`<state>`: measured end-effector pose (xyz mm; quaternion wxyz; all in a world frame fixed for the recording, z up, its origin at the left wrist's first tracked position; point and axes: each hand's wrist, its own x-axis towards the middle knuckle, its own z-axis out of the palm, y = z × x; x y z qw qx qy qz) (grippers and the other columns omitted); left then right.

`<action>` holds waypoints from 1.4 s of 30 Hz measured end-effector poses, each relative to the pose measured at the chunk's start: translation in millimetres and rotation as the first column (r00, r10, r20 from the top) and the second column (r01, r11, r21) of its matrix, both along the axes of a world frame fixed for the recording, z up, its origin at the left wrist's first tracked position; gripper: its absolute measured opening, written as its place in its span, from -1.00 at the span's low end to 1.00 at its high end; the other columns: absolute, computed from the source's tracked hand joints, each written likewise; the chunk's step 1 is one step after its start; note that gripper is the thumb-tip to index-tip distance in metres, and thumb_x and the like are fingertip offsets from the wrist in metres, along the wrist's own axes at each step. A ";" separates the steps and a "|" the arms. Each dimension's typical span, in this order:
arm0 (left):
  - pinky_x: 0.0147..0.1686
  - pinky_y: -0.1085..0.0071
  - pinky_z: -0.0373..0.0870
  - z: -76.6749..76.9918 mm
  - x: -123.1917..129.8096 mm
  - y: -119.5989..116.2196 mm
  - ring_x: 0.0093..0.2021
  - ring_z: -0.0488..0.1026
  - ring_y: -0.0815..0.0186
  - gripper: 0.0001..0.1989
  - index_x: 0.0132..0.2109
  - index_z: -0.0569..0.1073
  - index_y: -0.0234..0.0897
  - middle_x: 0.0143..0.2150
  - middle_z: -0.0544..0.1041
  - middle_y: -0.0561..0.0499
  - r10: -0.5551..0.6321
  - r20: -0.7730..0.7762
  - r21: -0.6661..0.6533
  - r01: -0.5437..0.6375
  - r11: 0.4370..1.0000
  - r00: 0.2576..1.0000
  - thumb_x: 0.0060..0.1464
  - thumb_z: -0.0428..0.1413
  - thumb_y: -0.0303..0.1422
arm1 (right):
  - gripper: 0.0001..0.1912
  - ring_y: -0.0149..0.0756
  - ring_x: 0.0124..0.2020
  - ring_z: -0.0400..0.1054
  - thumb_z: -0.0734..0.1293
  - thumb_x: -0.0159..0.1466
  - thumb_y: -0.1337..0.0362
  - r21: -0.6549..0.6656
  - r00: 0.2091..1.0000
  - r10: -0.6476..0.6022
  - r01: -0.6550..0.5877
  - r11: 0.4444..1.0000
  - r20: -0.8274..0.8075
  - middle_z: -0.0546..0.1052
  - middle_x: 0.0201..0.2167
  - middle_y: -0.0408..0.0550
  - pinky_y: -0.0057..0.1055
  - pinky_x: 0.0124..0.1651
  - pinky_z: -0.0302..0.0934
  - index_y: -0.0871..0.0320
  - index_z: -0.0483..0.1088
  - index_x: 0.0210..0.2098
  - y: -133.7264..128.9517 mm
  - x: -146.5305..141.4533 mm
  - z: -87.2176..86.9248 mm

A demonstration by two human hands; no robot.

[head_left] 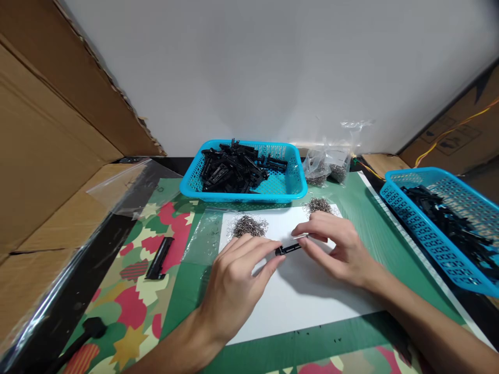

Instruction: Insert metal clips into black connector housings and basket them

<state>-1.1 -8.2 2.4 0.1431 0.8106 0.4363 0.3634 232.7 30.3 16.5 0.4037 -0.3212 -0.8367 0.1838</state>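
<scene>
A small black slotted plastic part (289,249) is held level above the white sheet (307,296). My left hand (244,275) pinches its left end between thumb and fingers. At the other end, my right hand (337,246) has thumb and index finger closed on the part, with a thin light-coloured piece at the fingertips that is too small to make out. Behind my left hand lies a pile of small metal pieces (249,226), and a smaller metal pile (319,205) sits behind my right hand.
A blue basket (244,197) of black parts stands at the back, beside clear bags of metal pieces (338,169). Another blue basket (432,259) is at the right. One black part (159,258) and a black tool (93,328) lie left. Cardboard (50,93) borders the left.
</scene>
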 end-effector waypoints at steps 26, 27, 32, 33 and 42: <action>-0.19 0.24 0.41 -4.1 4.3 1.9 -0.22 0.55 0.20 -0.85 -0.04 0.58 -0.27 -0.19 0.70 0.01 0.036 -0.108 0.095 -0.026 0.995 0.993 0.26 0.29 -0.50 | -0.77 -0.38 -0.49 0.39 0.19 0.51 0.44 0.010 0.969 0.023 -0.027 1.000 0.247 0.59 -0.41 -0.10 -0.41 -0.44 0.15 0.25 0.44 0.04 -17.2 14.1 -24.4; -0.18 0.24 0.42 -4.4 4.3 1.8 -0.22 0.56 0.20 -0.84 -0.03 0.58 -0.27 -0.18 0.70 0.01 0.040 -0.112 0.096 -0.030 0.995 0.993 0.25 0.29 -0.50 | -0.78 -0.39 -0.51 0.38 0.19 0.50 0.44 0.025 0.967 0.016 -0.023 0.999 0.255 0.58 -0.43 -0.12 -0.41 -0.45 0.14 0.24 0.44 0.03 -18.7 14.0 -25.5; -0.18 0.23 0.42 -4.8 5.0 2.0 -0.24 0.58 0.18 -0.87 -0.07 0.58 -0.24 -0.21 0.71 0.03 0.068 -0.132 0.108 -0.053 0.993 0.989 0.25 0.30 -0.46 | -0.80 -0.40 -0.56 0.35 0.20 0.51 0.45 0.094 0.958 0.034 -0.063 0.994 0.285 0.56 -0.46 -0.15 -0.38 -0.51 0.12 0.29 0.43 0.02 -24.8 13.1 -26.3; -0.19 0.23 0.42 -4.5 5.3 2.1 -0.25 0.58 0.18 -0.88 -0.08 0.59 -0.24 -0.23 0.71 0.03 0.072 -0.135 0.112 -0.057 0.992 0.988 0.25 0.30 -0.45 | -0.80 -0.40 -0.57 0.34 0.20 0.51 0.45 0.103 0.956 0.041 -0.074 0.992 0.290 0.55 -0.47 -0.15 -0.37 -0.52 0.12 0.31 0.43 0.02 -25.5 12.5 -26.0; -0.24 0.21 0.40 -3.9 7.2 2.8 -0.28 0.55 0.18 -0.90 -0.09 0.61 -0.25 -0.25 0.72 0.03 0.082 -0.130 0.118 -0.067 0.991 0.988 0.24 0.30 -0.46 | -0.79 -0.40 -0.58 0.34 0.20 0.48 0.51 0.112 0.966 0.048 -0.078 0.991 0.253 0.55 -0.48 -0.15 -0.36 -0.57 0.12 0.33 0.43 0.01 -29.3 6.5 -28.2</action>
